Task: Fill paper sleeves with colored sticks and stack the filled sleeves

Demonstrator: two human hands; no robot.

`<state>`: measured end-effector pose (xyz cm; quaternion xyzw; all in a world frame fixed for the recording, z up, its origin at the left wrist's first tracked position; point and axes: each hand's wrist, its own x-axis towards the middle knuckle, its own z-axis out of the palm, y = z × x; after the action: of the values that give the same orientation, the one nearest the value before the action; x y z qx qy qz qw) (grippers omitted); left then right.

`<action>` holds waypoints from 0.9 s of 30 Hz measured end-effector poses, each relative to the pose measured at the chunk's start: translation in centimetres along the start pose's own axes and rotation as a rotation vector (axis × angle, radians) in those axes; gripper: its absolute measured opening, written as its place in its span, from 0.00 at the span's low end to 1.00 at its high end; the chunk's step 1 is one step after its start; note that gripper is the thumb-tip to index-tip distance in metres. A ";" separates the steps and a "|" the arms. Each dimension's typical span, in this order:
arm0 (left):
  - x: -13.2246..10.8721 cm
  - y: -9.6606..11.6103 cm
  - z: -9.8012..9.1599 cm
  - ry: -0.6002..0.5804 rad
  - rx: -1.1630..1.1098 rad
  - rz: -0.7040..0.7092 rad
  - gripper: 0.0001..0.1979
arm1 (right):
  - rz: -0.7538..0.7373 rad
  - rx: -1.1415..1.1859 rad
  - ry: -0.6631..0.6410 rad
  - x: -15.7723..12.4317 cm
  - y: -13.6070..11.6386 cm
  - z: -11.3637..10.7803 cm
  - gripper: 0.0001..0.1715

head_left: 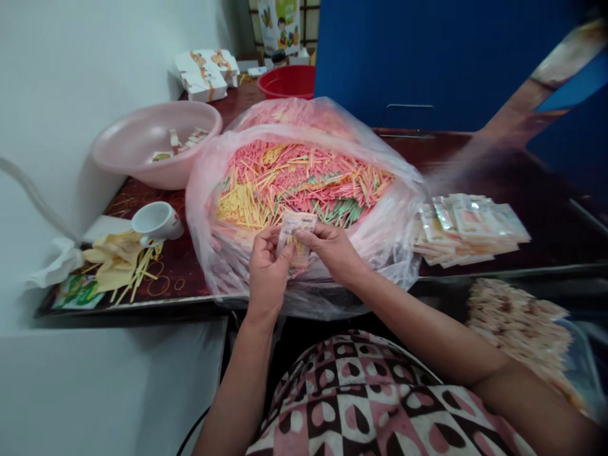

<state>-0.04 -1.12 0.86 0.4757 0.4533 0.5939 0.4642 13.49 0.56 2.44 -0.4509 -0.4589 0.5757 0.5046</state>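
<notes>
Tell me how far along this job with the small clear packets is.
Done: a pile of flat clear plastic packets lies on the dark table. In hand: the left hand and right hand pinch one small clear packet with yellow sticks inside. Left: a large translucent pink plastic bag full of thin pink, yellow and green sticks.

A person at work wears a short top [361, 405] in pink, black and white checks printed with heart shapes, lower centre of the frame. Bare forearms [427, 323], a left hand [266, 269] and a right hand [332, 250] appear above it, centre frame.
</notes>
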 end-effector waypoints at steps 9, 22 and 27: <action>0.2 0.1 -2.8 -0.053 0.741 0.310 0.14 | -0.179 -0.174 0.197 -3.0 -3.7 -9.2 0.27; 1.6 -2.1 -4.6 -0.093 1.111 0.439 0.13 | -0.102 -1.315 0.793 -5.5 -6.6 -28.3 0.14; 0.4 -1.1 -4.6 0.031 1.092 0.506 0.11 | -0.275 -1.406 0.942 -5.8 -6.7 -24.5 0.25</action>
<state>-4.54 -0.96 -0.75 0.7298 0.5723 0.3739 -0.0097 39.14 -2.90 5.16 -0.7914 -0.5024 -0.1563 0.3111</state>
